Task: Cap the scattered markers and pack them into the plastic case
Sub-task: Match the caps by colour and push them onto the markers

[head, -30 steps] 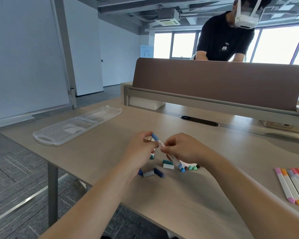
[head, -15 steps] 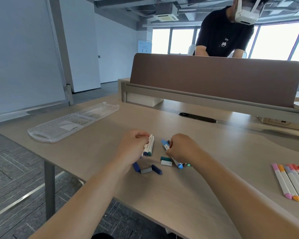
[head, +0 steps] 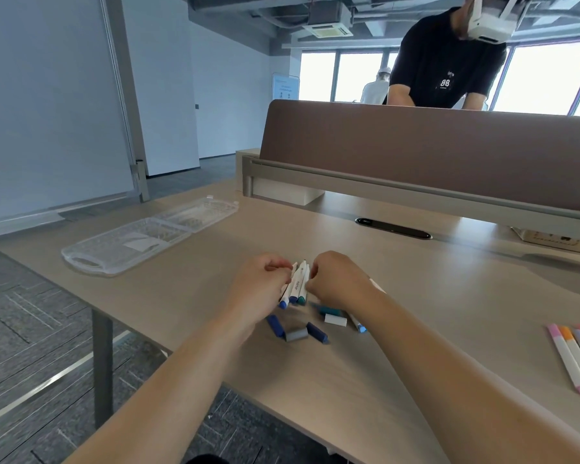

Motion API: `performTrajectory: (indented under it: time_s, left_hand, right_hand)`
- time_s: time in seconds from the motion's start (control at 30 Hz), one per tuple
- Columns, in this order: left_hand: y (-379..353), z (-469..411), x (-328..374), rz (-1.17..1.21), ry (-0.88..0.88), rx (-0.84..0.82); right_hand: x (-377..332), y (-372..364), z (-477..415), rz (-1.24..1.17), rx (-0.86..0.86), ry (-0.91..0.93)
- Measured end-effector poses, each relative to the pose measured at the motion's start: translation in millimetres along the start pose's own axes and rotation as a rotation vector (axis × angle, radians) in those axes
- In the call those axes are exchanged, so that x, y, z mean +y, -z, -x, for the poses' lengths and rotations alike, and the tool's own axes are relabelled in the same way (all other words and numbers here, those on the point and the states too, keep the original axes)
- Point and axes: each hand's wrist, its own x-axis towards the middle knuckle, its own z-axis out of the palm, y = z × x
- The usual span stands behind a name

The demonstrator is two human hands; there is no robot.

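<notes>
Head view: a bundle of three white plastic markers (head: 297,285), blue and teal at their near ends, is gripped between both hands over the middle of a pale wooden table (head: 416,380). The left hand (head: 260,291) is curled round the bundle from the left. The right hand (head: 337,283) is curled as well, with its fingertips pinched against the bundle's right side. Loose blue, grey and white caps (head: 296,334) are scattered just near of the hands. A clear plastic case (head: 114,259) is laid open, well apart at the far left. Pink and orange markers (head: 571,361) are lined up at the right edge.

Two bare forearms, bare left hand (head: 258,291), bare right hand (head: 340,283)
</notes>
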Motion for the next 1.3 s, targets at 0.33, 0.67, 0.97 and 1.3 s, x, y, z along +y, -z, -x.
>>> performTrajectory:
  time_s: [0.33, 0.67, 0.97, 1.3]
  left_hand:
    - [11.9, -12.1, -11.9, 0.019, 0.008, -0.001]
    - [-5.0, -2.8, -6.4, -0.356, -0.162, -0.108]
    - [-37.2, -1.7, 11.0, -0.868, -0.294, -0.312]
    - [-32.3, -11.8, 12.9, -0.465, -0.14, -0.156]
  right_hand:
    - [-29.6, 0.9, -19.0, 0.15, -0.196, -0.158]
    - [-9.9, 21.7, 2.6, -0.144, -0.131, -0.151]
    - [26.4, 38.6, 24.7, -0.236, -0.072, -0.122]
    - [44.8, 44.8, 35.9, -0.311, -0.061, -0.016]
